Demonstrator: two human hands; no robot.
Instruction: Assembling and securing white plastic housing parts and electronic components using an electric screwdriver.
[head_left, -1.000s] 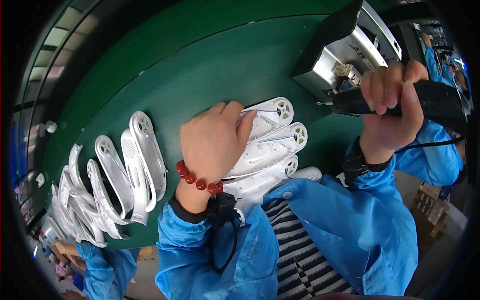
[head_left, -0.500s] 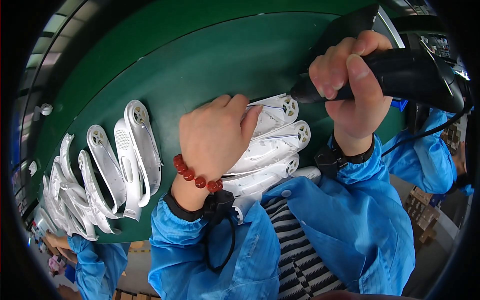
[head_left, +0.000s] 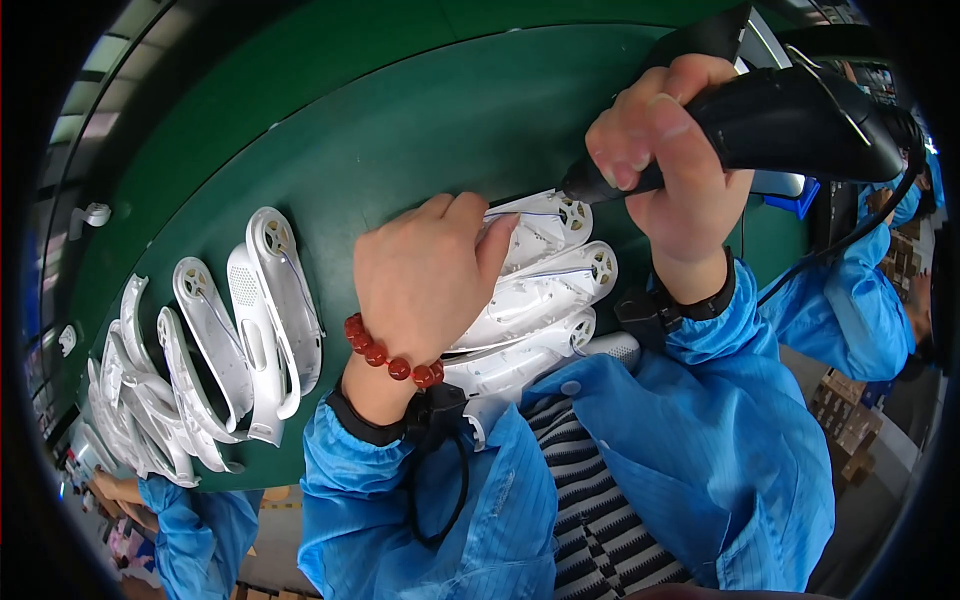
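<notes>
My right hand (head_left: pixel 680 165) grips a black electric screwdriver (head_left: pixel 790 122), its fingers wrapped around the front of the body. The nose of the tool meets the far right end of a white plastic housing half (head_left: pixel 545 228), near a round ribbed opening with a thin blue wire beside it. Bent over the left part of this housing, my left hand (head_left: pixel 425 270) has its thumb on it; the other fingertips are hidden. Two similar white shells, the nearer one (head_left: pixel 530 355) close to my body, lie just this side of it.
More white shells (head_left: pixel 285 300) stand and lie in a row on the green table (head_left: pixel 330 150) to the left. A cable (head_left: pixel 850 258) trails from the screwdriver on the right. Co-workers' blue sleeves show at the lower left and right. A blue bin (head_left: pixel 795 200) sits at the right.
My right hand and the screwdriver have shifted left, and the tool's nose has moved slightly left along the housing's end. My left hand has barely moved.
</notes>
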